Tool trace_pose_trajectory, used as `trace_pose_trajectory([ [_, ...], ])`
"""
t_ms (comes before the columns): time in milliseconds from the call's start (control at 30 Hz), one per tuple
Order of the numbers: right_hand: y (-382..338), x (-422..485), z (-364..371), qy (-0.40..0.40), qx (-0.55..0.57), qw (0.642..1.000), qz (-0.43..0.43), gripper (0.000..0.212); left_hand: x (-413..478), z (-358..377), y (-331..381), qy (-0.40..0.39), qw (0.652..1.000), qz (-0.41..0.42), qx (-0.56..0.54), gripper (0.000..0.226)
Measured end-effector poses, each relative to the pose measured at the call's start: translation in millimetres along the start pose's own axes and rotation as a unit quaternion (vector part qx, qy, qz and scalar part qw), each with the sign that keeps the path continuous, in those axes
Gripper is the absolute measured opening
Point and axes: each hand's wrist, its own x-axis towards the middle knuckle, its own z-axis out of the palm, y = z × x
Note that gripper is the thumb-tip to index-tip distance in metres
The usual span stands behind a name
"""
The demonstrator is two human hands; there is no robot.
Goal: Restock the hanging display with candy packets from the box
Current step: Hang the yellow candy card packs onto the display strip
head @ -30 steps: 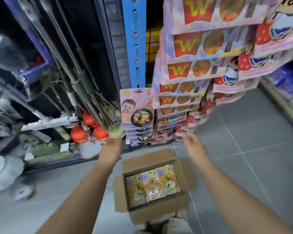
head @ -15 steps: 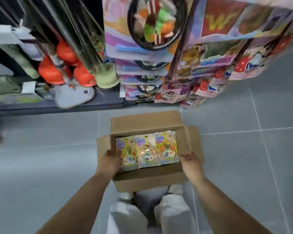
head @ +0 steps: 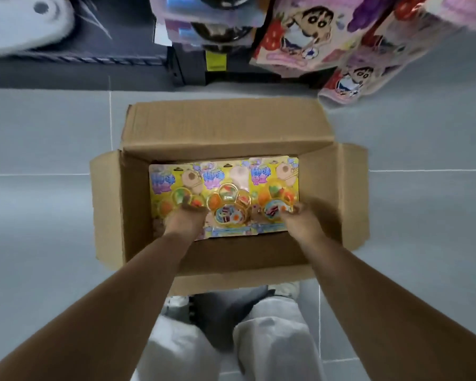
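An open cardboard box [head: 228,125] stands on the grey floor right below me. Inside lie three yellow candy packets side by side: a left packet [head: 165,182], a middle packet [head: 226,199] and a right packet [head: 275,185]. My left hand [head: 183,220] is down in the box on the left packet's lower part, fingers bent over it. My right hand [head: 300,221] lies on the lower edge of the right packet, fingers bent too. Motion blur hides whether either hand grips. The hanging display's lowest packets [head: 300,37] dangle beyond the box at the top right.
Dark shelf base [head: 94,67] runs along the top, with a white object [head: 25,20] at the far left. My knees in light trousers [head: 231,339] are just behind the box. Grey floor tiles [head: 39,188] lie on both sides.
I have bent down from the display to the box. Both hands dropped from the hanging packets, past the box's near rim, onto the packets inside.
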Motion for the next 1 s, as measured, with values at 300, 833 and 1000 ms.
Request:
trace_pose_trajectory([
  [300, 13.5, 89.8, 38.0, -0.015, -0.005, 0.998, 0.056, 0.074, 76.2, 56.6, -14.6, 0.005, 0.995, -0.019, 0.102, 0.070],
  [833, 14.2, 101.1, 53.2, 0.044, -0.023, 0.996, 0.070, 0.107, 98.3, 89.9, -10.0, 0.121, 0.989, -0.073, 0.044, 0.094],
  [1000, 14.6, 89.9, 51.0, 0.067, -0.010, 0.995, 0.069, 0.103, 95.2, 90.0, -11.9, 0.127, 0.989, -0.071, 0.008, 0.086],
])
